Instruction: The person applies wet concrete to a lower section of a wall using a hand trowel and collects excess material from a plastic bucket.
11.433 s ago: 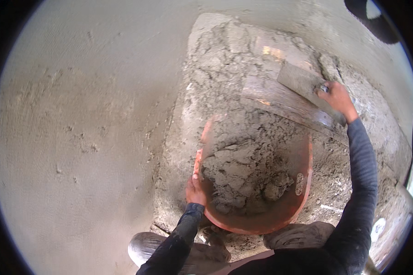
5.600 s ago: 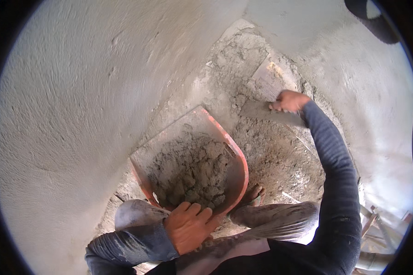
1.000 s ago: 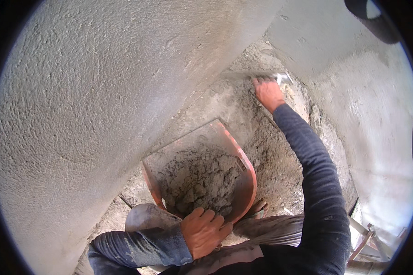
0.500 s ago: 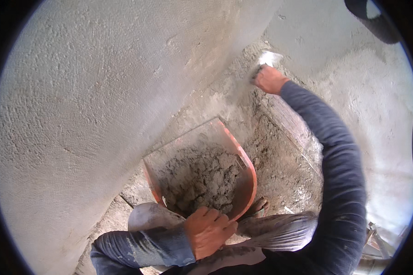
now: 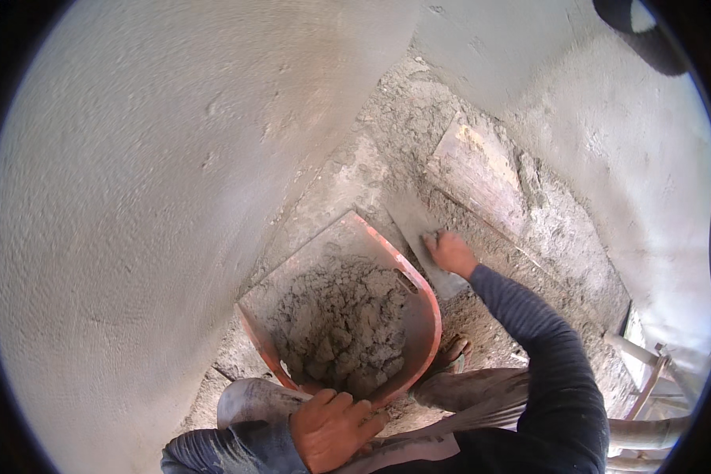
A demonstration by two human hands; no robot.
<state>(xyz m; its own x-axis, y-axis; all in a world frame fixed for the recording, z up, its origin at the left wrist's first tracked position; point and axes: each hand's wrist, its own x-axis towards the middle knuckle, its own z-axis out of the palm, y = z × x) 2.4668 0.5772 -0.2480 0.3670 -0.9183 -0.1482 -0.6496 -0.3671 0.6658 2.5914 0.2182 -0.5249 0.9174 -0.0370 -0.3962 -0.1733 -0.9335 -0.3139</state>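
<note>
An orange scoop-shaped pan lies on the ground against the wall, holding a heap of grey mortar. My left hand grips the pan's near rim at the bottom of the view. My right hand is just beyond the pan's right edge, shut on the handle of a flat grey trowel. The trowel's blade lies low over the mortar-covered ground between the pan and a board.
A mortar-smeared wooden board lies on the ground past the trowel. A rough plastered wall fills the left, and another wall face rises at the right. My sandalled foot is beside the pan. Wooden poles stand at the lower right.
My right hand has come down with the trowel from the wall corner to the ground beside the pan. My left hand stays on the pan's rim.
</note>
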